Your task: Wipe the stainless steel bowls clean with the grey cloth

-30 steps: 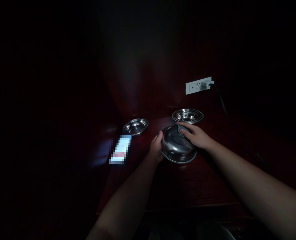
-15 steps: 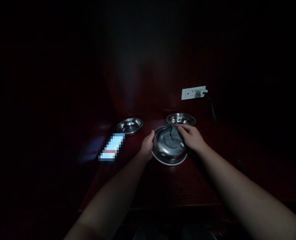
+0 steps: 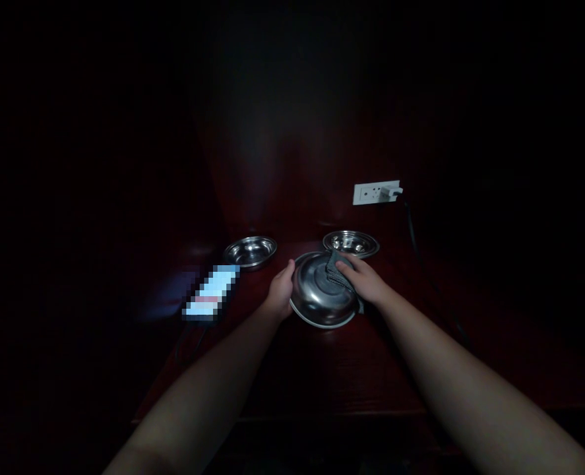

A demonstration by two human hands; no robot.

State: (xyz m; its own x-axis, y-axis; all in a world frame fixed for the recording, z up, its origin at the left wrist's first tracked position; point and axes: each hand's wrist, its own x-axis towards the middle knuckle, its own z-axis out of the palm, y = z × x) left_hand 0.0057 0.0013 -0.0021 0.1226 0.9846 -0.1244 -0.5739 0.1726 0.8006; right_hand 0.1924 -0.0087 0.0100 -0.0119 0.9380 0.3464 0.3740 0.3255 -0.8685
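A shiny steel bowl (image 3: pixel 316 297) is tipped with its rounded underside facing me, above the dark red table (image 3: pixel 322 376). My left hand (image 3: pixel 279 290) grips its left rim, thumb up along the side and the other fingers hidden behind. My right hand (image 3: pixel 364 280) presses a dark grey-green cloth (image 3: pixel 336 272) against the upper right of the bowl's base; part of the cloth hangs below the hand at the right rim. Some right fingers are out of sight behind the cloth and bowl.
Behind the hands stand two more steel bowls, one at left (image 3: pixel 251 252) and one at right (image 3: pixel 352 243). A lit, blurred-out phone (image 3: pixel 212 293) with a cable lies at left. On the back wall a white socket (image 3: pixel 376 192) holds a plug with a dark cord (image 3: pixel 411 231). The surroundings are very dark.
My right hand has moved the cloth slightly, and more of it now shows at the bowl's right rim. The left hand keeps its hold. The whole view has shifted a little.
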